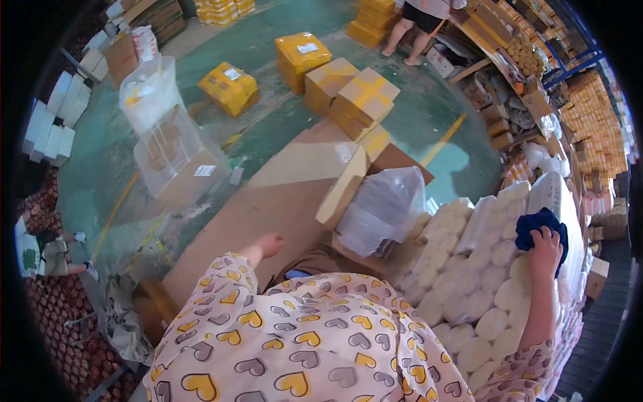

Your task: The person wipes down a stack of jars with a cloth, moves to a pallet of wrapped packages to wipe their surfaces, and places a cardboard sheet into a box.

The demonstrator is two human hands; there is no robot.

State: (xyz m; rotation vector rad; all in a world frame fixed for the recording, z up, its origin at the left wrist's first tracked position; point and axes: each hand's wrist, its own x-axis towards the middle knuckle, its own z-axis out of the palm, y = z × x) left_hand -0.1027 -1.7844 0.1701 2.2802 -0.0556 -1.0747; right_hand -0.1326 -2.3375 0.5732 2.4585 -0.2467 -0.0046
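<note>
My right hand (546,249) grips a crumpled dark blue cloth (536,226), fingers curled over its near side. The cloth rests against the top of a large stack of white rolls (492,323), some wrapped in clear plastic. In front of my body, my left hand (270,245) hangs with its fingers curled in and no object showing in it. Just to the right of that hand stands an open cardboard box (345,187) with its flaps up. Clear plastic wrapping (382,211) bulges out of the box and covers its contents.
Flattened cardboard (234,228) lies on the green floor. Taped cartons (365,97) and a yellow-wrapped parcel (229,88) stand ahead. At left is a plastic-bagged box (175,164). One person (418,23) stands at the far bench; another person (57,254) is at left.
</note>
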